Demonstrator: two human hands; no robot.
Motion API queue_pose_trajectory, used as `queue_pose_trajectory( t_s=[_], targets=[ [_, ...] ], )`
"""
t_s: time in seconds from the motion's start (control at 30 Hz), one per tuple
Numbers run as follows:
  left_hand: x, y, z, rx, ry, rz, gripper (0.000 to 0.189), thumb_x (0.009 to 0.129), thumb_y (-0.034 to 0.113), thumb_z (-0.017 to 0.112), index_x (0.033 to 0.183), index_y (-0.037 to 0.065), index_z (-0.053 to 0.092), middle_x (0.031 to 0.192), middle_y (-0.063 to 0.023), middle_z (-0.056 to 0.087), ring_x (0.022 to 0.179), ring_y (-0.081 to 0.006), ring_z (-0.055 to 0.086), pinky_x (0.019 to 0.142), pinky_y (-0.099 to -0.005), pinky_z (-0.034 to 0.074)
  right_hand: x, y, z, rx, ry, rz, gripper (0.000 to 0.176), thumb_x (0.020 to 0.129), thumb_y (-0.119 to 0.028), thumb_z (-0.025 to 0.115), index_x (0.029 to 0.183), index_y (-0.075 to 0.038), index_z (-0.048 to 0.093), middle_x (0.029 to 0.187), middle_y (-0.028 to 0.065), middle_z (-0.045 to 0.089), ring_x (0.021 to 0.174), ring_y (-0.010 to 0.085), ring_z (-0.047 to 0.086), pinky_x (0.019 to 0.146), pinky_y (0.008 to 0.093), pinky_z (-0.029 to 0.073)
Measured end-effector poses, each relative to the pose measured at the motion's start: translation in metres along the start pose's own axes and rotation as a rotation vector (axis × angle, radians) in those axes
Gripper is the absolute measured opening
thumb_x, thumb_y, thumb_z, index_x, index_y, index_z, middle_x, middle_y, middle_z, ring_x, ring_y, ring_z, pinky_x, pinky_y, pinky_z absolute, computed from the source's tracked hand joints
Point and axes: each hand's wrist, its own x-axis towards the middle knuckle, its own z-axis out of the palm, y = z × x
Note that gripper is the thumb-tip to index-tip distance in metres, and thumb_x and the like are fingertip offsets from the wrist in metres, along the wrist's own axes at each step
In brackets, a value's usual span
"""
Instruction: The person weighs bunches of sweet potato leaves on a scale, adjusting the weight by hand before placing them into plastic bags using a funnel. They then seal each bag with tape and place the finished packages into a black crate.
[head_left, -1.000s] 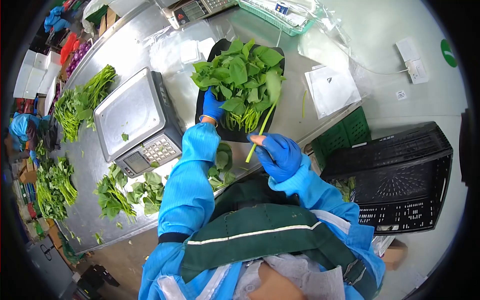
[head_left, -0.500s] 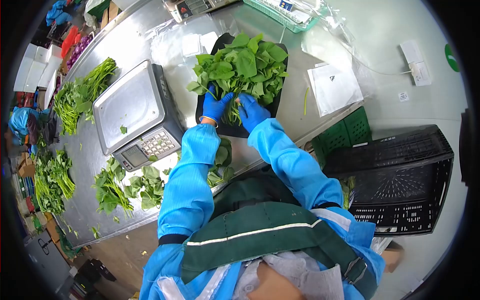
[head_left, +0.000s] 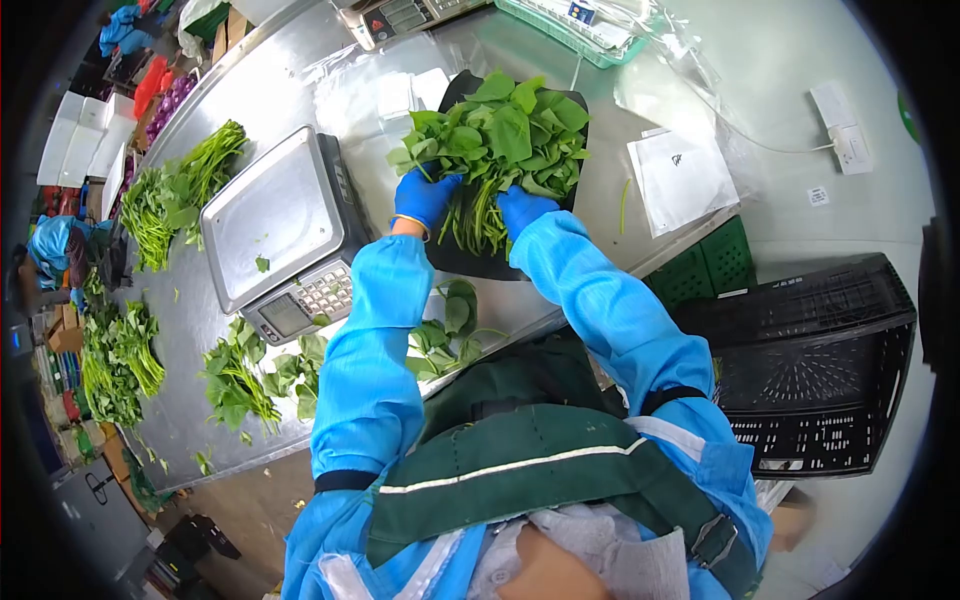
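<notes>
A large bunch of leafy greens (head_left: 500,135) lies on a black tray (head_left: 490,264), its leaves pointing away from me and its cut stems toward me. My left hand (head_left: 426,196), in a blue glove, is closed on the left side of the bunch near the stems. On the right side, my right hand (head_left: 524,208), also gloved in blue, has its fingers curled around the leaves and stems; its fingertips are partly hidden. Between the two hands the stems fan out over the tray.
Left of the tray stands a digital scale (head_left: 275,220) with a leaf scrap on its pan. More bunches of greens (head_left: 165,205) lie along the metal table. Clear plastic bags (head_left: 680,180) lie on the right. A black crate (head_left: 810,380) stands at the lower right.
My hands have moved apart, the left one going left and the right one going right. More stems now show between them. The view has shifted slightly.
</notes>
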Motion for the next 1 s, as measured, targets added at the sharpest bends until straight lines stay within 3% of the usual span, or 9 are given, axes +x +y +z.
queue_pose_trajectory(
  t_s=[0.1,0.2,0.47,0.53,0.67,0.73,0.8,0.93,1.0],
  targets=[
    [-0.002,0.007,-0.001,-0.394,-0.149,-0.022,0.047,0.063,0.020,0.074,0.102,0.000,0.057,0.095,-0.0097,0.063,0.085,-0.0203,0.059,0.076,-0.0309,0.046,-0.015,-0.002,-0.008,0.025,-0.112,0.033,0.032,0.082,-0.016,0.043,0.113,-0.012,0.048,0.105,0.0125,0.053,0.093,0.0313,0.056,0.078,0.0407,0.046],
    [-0.008,0.001,0.011,-0.584,-0.200,-0.091,0.052,0.063,0.015,0.075,0.106,-0.003,0.053,0.098,-0.0095,0.061,0.084,-0.0185,0.058,0.077,-0.0297,0.045,-0.015,-0.001,0.007,0.095,0.031,-0.032,0.033,0.082,-0.021,0.044,0.115,-0.013,0.045,0.103,0.0134,0.054,0.089,0.0322,0.056,0.075,0.0418,0.046],
    [-0.017,-0.031,0.047,-0.281,-0.035,0.034,0.069,0.059,0.024,0.077,0.114,-0.003,0.047,0.114,-0.0177,0.051,0.103,-0.0269,0.051,0.085,-0.0323,0.042,-0.002,-0.003,0.006,0.150,-0.197,-0.045,0.032,0.082,-0.020,0.046,0.112,-0.008,0.046,0.103,0.0129,0.056,0.093,0.0306,0.056,0.078,0.0414,0.046],
    [-0.015,-0.043,0.059,0.021,0.091,0.366,0.066,0.057,0.024,0.077,0.112,0.002,0.049,0.110,-0.0174,0.052,0.100,-0.0314,0.051,0.085,-0.0346,0.041,0.006,-0.001,0.026,0.108,-0.175,-0.045,0.031,0.082,-0.020,0.046,0.111,-0.008,0.047,0.104,0.0125,0.057,0.094,0.0302,0.056,0.078,0.0413,0.046],
    [-0.019,-0.014,0.054,-0.189,0.074,0.238,0.054,0.054,0.012,0.075,0.104,0.005,0.054,0.106,-0.0148,0.052,0.100,-0.0314,0.049,0.085,-0.0358,0.040,-0.003,-0.001,0.028,0.094,0.034,-0.036,0.028,0.083,-0.023,0.044,0.106,-0.012,0.053,0.099,0.0119,0.059,0.087,0.0306,0.058,0.074,0.0422,0.047],
    [-0.020,-0.016,0.051,-0.204,-0.007,0.156,0.052,0.054,0.008,0.074,0.102,0.004,0.054,0.107,-0.0147,0.051,0.101,-0.0309,0.047,0.086,-0.0354,0.040,-0.004,-0.001,0.018,0.090,-0.019,-0.037,0.027,0.080,-0.019,0.047,0.105,-0.010,0.054,0.099,0.0122,0.059,0.088,0.0307,0.058,0.074,0.0423,0.047],
    [-0.016,-0.028,0.056,-0.051,0.054,0.307,0.064,0.057,0.003,0.075,0.113,0.003,0.044,0.108,-0.0103,0.051,0.098,-0.0224,0.051,0.085,-0.0326,0.042,-0.011,-0.005,-0.005,0.032,-0.215,-0.040,0.026,0.079,-0.017,0.048,0.103,-0.009,0.055,0.099,0.0129,0.059,0.088,0.0314,0.058,0.073,0.0427,0.048],
    [-0.012,-0.043,0.068,-0.324,0.023,0.189,0.064,0.058,0.002,0.074,0.114,0.003,0.042,0.111,-0.0104,0.050,0.101,-0.0217,0.050,0.086,-0.0328,0.042,-0.017,-0.015,-0.028,0.040,-0.212,0.066,0.024,0.078,-0.016,0.049,0.100,-0.009,0.056,0.097,0.0132,0.059,0.087,0.0317,0.059,0.072,0.0426,0.048],
    [-0.014,-0.039,0.065,-0.260,0.001,0.189,0.064,0.058,0.000,0.072,0.115,0.003,0.042,0.111,-0.0106,0.050,0.101,-0.0217,0.050,0.086,-0.0328,0.042,-0.010,-0.008,-0.004,-0.004,-0.191,-0.046,0.023,0.077,-0.016,0.049,0.098,-0.009,0.056,0.096,0.0130,0.059,0.087,0.0310,0.058,0.072,0.0421,0.048]
  ],
)
